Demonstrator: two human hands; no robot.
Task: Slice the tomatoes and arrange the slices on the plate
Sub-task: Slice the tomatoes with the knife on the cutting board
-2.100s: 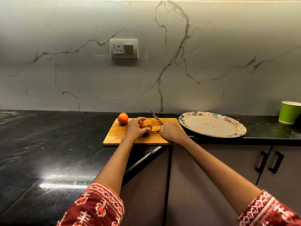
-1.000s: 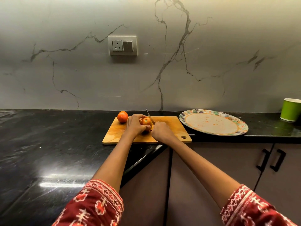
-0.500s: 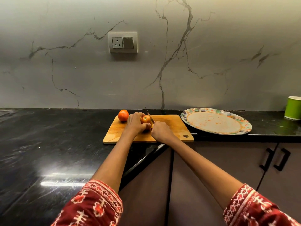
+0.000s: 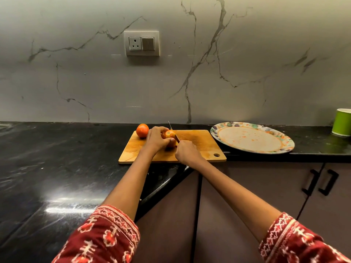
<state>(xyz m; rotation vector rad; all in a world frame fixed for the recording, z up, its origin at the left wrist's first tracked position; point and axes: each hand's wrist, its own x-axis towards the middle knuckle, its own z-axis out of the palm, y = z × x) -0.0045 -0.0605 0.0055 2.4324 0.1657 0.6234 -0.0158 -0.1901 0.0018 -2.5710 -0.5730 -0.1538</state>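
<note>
- Reaching out from patterned red sleeves (image 4: 106, 236), our two hands meet over the wooden cutting board (image 4: 197, 149) on the black counter (image 4: 57, 158).
- Our right hand (image 4: 187, 151) grips the knife (image 4: 173, 132), blade angled down into the tomato (image 4: 169, 136).
- Our left hand (image 4: 156, 138) curls round that tomato, steadying it mid-board.
- A whole tomato (image 4: 142, 130) sits at the board's far left corner.
- Right of the board lies the patterned plate (image 4: 284, 145), no slices on it; farther right stands a green cup (image 4: 341, 122).
</note>
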